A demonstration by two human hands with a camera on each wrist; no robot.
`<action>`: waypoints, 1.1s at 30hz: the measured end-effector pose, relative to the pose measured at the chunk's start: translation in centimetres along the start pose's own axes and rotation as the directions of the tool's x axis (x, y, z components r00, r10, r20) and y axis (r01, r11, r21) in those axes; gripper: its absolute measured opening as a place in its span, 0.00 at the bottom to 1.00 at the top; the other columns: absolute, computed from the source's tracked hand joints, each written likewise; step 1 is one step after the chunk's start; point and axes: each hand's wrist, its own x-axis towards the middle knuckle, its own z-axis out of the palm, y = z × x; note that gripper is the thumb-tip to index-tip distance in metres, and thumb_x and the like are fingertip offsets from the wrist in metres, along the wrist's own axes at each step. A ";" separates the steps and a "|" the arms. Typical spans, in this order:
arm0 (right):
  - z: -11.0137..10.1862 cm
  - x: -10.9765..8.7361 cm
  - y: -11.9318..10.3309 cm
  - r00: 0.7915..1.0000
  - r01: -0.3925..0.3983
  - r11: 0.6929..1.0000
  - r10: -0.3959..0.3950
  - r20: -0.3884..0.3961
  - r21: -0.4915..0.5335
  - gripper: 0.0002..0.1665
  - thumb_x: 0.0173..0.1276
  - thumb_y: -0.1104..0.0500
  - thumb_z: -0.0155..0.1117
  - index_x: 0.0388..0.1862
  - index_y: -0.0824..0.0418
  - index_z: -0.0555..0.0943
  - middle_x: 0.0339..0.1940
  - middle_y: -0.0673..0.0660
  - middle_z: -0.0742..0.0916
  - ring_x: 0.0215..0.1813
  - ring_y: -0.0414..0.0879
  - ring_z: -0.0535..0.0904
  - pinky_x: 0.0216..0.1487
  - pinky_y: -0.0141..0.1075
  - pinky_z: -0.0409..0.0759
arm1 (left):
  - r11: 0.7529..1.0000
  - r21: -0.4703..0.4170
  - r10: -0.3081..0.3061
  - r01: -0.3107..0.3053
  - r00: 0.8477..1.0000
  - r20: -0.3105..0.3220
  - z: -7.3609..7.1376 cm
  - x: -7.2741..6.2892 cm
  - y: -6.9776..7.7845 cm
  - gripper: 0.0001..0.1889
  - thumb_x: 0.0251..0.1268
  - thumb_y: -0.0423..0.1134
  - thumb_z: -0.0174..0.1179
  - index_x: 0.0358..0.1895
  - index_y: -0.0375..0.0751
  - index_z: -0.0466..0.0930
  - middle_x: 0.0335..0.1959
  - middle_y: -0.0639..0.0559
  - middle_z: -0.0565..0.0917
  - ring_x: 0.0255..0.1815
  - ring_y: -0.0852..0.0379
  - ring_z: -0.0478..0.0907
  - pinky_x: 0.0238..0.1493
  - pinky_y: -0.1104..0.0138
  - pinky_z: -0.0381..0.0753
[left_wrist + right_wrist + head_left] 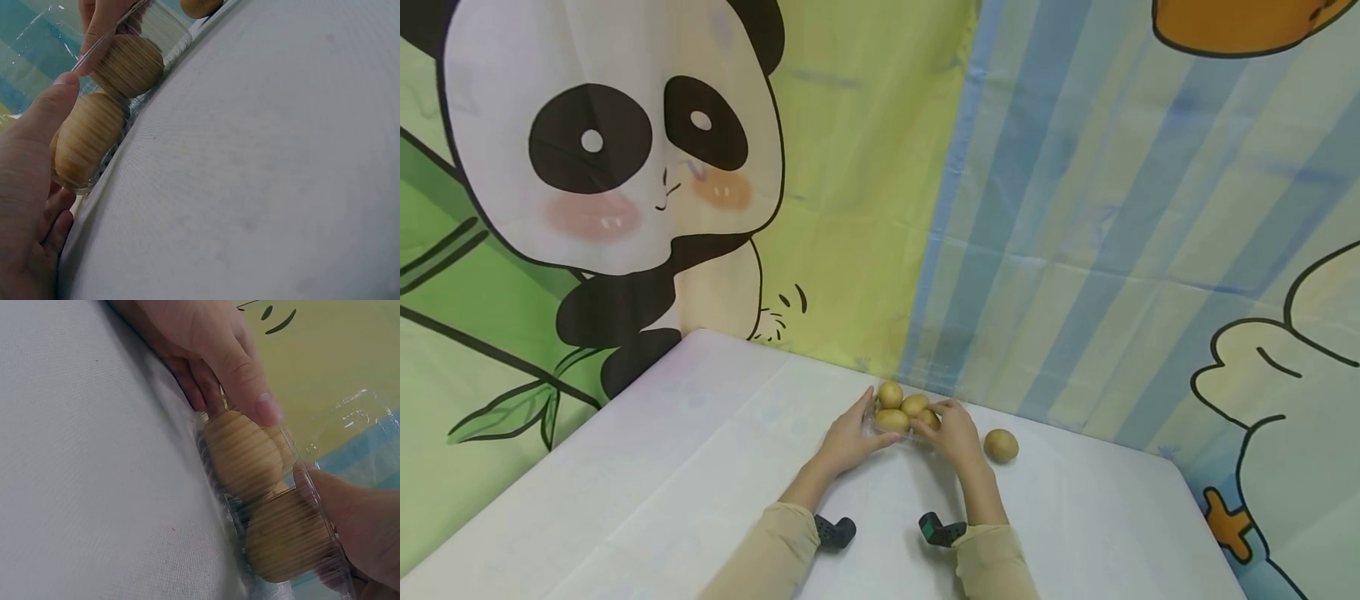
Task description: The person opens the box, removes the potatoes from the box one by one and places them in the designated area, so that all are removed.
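A clear plastic container with ridged sides stands on the table, and several yellow-brown potatoes lie in it. My left hand grips the container's left end, the thumb over its near rim and the fingers around the outside. At the right end my right hand reaches over the rim, fingers and thumb around a potato inside. Part of that potato is hidden by the hand. One more potato lies on the table, right of the container and apart from it.
The white-covered table ends at a printed curtain just behind the container. A transparent raised lid shows behind the container in the right wrist view. Dark wrist devices sit on both forearms.
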 end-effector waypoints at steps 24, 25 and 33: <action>0.6 0.0 0.1 0.996 -0.021 0.999 0.018 -0.085 -0.034 0.37 0.53 0.36 0.69 0.49 0.65 0.83 0.43 0.61 0.87 0.45 0.55 0.82 0.43 0.46 0.81 | 1.000 0.015 0.006 -0.006 1.000 0.003 -0.1 -0.1 0.1 0.58 0.47 0.73 0.60 0.77 0.47 0.44 0.72 0.49 0.63 0.73 0.47 0.61 0.72 0.49 0.60; 0.6 0.0 0.0 0.997 -0.019 0.999 0.017 -0.075 -0.028 0.37 0.53 0.36 0.69 0.49 0.65 0.83 0.43 0.61 0.86 0.45 0.55 0.82 0.43 0.46 0.81 | 1.000 0.015 0.009 -0.009 1.000 0.004 -0.1 -0.1 0.1 0.58 0.47 0.73 0.59 0.77 0.47 0.44 0.72 0.49 0.63 0.73 0.47 0.61 0.71 0.49 0.60; 0.2 0.1 -0.4 0.999 -0.042 0.999 0.042 0.006 0.004 0.38 0.58 0.40 0.67 0.52 0.72 0.79 0.47 0.67 0.85 0.49 0.60 0.80 0.50 0.50 0.80 | 1.000 0.004 0.007 -0.008 1.000 0.009 0.0 -0.2 0.0 0.58 0.46 0.73 0.59 0.77 0.47 0.44 0.73 0.49 0.63 0.72 0.48 0.61 0.71 0.49 0.61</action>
